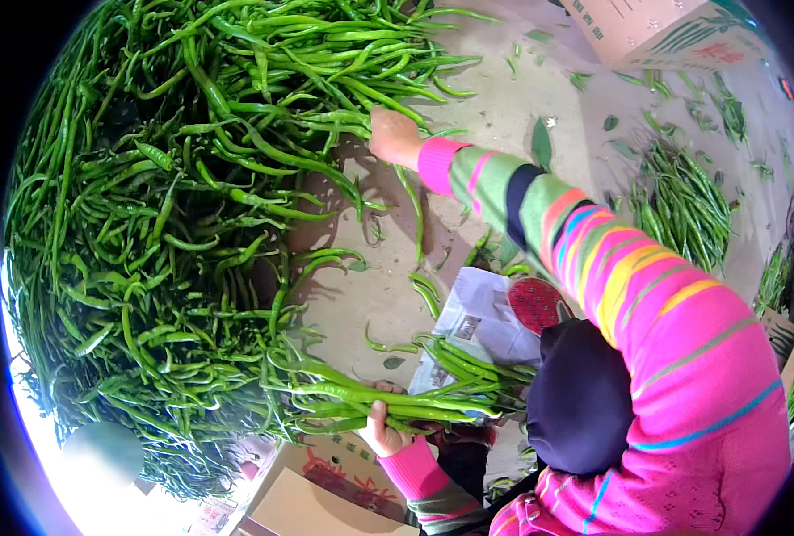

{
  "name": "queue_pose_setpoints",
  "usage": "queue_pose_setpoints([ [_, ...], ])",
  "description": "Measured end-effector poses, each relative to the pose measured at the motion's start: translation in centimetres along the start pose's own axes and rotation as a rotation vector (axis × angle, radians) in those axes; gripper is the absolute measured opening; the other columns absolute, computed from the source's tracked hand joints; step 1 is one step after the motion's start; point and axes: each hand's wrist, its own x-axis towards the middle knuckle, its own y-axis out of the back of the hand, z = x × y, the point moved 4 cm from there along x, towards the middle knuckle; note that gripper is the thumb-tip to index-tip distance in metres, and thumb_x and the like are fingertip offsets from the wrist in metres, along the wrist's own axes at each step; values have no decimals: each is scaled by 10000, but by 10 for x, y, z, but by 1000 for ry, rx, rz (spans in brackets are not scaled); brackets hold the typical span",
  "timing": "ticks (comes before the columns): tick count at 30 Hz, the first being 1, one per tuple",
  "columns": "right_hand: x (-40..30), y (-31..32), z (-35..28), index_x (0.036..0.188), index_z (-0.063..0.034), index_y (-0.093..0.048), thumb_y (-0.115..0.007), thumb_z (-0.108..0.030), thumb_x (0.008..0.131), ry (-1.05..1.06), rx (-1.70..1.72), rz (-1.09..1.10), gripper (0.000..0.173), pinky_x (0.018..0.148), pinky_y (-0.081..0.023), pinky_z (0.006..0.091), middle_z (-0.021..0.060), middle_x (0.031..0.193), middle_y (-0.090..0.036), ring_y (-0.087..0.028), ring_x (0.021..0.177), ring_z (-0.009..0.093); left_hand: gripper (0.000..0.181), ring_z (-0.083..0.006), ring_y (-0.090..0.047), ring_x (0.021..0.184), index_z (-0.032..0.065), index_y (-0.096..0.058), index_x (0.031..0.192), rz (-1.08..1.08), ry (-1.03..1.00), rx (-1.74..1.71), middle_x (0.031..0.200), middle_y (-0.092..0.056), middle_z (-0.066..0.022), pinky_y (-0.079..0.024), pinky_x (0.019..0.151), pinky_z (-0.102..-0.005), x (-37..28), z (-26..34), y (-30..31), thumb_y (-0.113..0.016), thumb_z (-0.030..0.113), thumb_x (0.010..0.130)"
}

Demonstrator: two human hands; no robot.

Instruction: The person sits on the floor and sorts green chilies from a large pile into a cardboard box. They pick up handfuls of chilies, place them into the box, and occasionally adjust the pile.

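Observation:
My left hand (385,429) grips a bundle of long green chili peppers (397,398), its thumb across them, low in the view. Their far ends reach the edge of a big heap of the same peppers (169,221), which fills the left side. My right hand (394,137) is at the heap's upper right edge, closed around the end of a green pepper (340,120); its fingertips are hidden. A smaller bunch of peppers (467,365) lies on a printed paper sheet (480,305) between my hands.
A printed cardboard box (671,33) stands at the top right, and an open carton (333,502) at the bottom. More peppers (681,204) lie piled on the floor at right. Near the paper is a red patterned round item (536,305), beside a dark cloth shape (581,395).

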Motion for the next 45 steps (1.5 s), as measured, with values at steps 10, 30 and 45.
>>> queue_pose_setpoints([
  [10, -9, -2, -51, 736, 8, -612, -687, -233, 606, -140, 601, -511, 283, 608, -464, 312, 120, 682, -600, -577, 634, 232, 391, -194, -493, 746, 4, -446, 1018, 71, 40, 59, 843, -497, -107, -439, 683, -320, 27, 4, 16, -590, 115, 672],
  [30, -197, 82, -49, 752, -10, -525, -591, -106, 724, -610, 871, -1012, 121, 454, -455, 280, 83, 635, -551, -542, 520, 168, 191, -234, -554, 720, 33, -544, 888, 431, 467, -21, 823, -581, -89, -459, 677, -351, -62, -70, 127, -579, 147, 738],
  [45, -418, -33, 35, 1123, 0, -431, -725, -138, 585, -234, 315, -747, 628, 883, -365, 341, 128, 1041, -530, -497, 964, 256, 639, -400, -443, 982, -80, -439, 1064, 714, 45, 948, 1032, -483, -275, -355, 853, -448, -103, -221, 194, -664, 370, 669],
])
